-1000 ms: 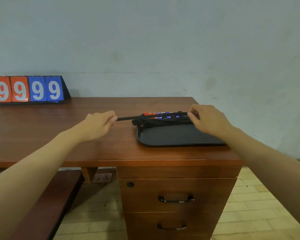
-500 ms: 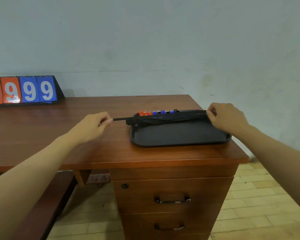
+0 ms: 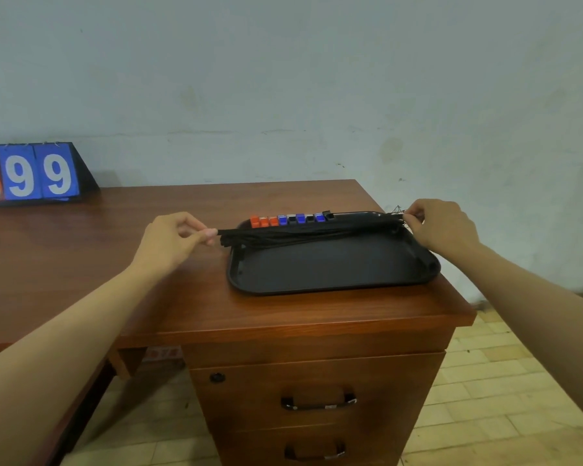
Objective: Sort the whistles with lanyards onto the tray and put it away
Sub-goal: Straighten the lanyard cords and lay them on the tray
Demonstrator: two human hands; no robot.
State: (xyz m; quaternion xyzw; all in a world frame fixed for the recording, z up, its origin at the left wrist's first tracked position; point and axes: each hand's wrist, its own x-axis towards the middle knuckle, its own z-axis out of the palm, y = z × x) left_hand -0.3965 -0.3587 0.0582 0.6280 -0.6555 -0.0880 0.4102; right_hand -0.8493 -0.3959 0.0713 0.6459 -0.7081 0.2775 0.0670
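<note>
A black tray (image 3: 330, 270) lies on the right end of the wooden desk (image 3: 169, 297). Along its far rim stands a row of several whistles (image 3: 290, 219), orange at the left, then blue and black. Their black lanyards (image 3: 303, 234) form one bundle stretched across the far part of the tray. My left hand (image 3: 172, 238) pinches the bundle's left end, just beyond the tray's left rim. My right hand (image 3: 441, 225) pinches the right end at the tray's far right corner.
A flip scoreboard (image 3: 37, 173) with blue and orange 9s stands at the desk's back left against the wall. Under the tray the desk has drawers with dark handles (image 3: 317, 401). A tiled floor (image 3: 505, 398) lies to the right.
Both hands have drawn further apart along the lanyard bundle, the right hand reaching the tray's far right corner. The view has turned right, so the scoreboard slid toward the left edge.
</note>
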